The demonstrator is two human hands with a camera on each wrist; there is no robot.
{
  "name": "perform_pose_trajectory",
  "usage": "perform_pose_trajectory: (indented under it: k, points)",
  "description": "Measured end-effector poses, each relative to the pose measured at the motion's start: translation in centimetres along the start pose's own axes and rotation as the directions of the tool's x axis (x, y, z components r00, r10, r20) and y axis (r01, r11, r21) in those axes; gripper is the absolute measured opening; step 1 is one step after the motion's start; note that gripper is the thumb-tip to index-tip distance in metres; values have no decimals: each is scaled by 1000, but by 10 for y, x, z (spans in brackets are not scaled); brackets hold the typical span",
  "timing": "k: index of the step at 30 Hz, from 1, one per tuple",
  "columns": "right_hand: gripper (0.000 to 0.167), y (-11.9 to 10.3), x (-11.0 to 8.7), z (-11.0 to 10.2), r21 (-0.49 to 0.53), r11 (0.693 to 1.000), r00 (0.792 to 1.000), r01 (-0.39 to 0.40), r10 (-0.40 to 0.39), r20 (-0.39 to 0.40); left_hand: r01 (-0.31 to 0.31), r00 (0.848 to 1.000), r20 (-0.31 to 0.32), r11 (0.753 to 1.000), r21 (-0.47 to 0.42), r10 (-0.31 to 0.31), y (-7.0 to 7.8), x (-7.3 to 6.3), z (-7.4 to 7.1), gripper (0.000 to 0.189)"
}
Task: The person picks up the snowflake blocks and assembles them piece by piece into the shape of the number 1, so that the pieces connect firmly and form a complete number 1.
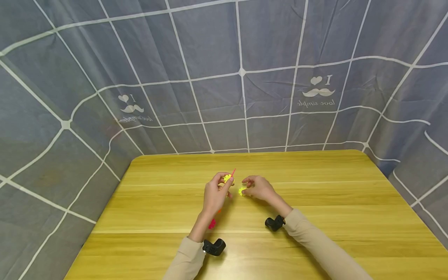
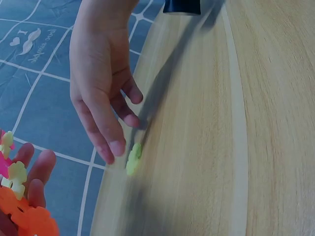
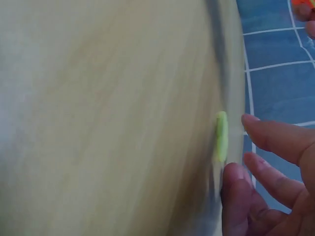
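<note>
My left hand [image 1: 214, 196] grips a joined stack of plastic snowflake discs above the table. A yellow disc [image 1: 228, 178] and a thin pink disc [image 1: 233, 172] show at its fingertips in the head view; an orange disc [image 2: 37, 221] appears low in the left wrist view, beside a pale yellow one [image 2: 17, 176]. My right hand [image 1: 261, 189] reaches down with loosely bent fingers, holding nothing. Right at its fingertips is a single yellow-green snowflake disc [image 2: 134, 158] on the table. A narrow gap separates that disc [image 3: 222, 136] from the fingers in the right wrist view.
A pink disc [image 1: 212, 224] and a small orange piece [image 1: 219, 211] show beside my left wrist, partly covered by it. The wooden table [image 1: 332, 186] extends around both hands. Behind it hangs a grey curtain [image 1: 210, 101] with white lines. Black cameras [image 1: 215, 247] sit on both wrists.
</note>
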State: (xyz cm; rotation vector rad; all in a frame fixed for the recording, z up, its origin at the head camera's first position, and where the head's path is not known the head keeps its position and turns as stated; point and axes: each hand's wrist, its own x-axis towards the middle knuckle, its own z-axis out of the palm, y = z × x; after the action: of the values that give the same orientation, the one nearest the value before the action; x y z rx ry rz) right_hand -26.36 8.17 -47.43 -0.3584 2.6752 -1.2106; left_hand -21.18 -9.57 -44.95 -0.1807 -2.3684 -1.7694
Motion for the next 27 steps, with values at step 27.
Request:
perform_pose_trajectory:
  k: [27]
  points:
    - [19, 7, -4, -6, 141, 987, 994, 76, -65, -82, -27, 997, 78, 999, -31, 29, -1, -1, 11, 25]
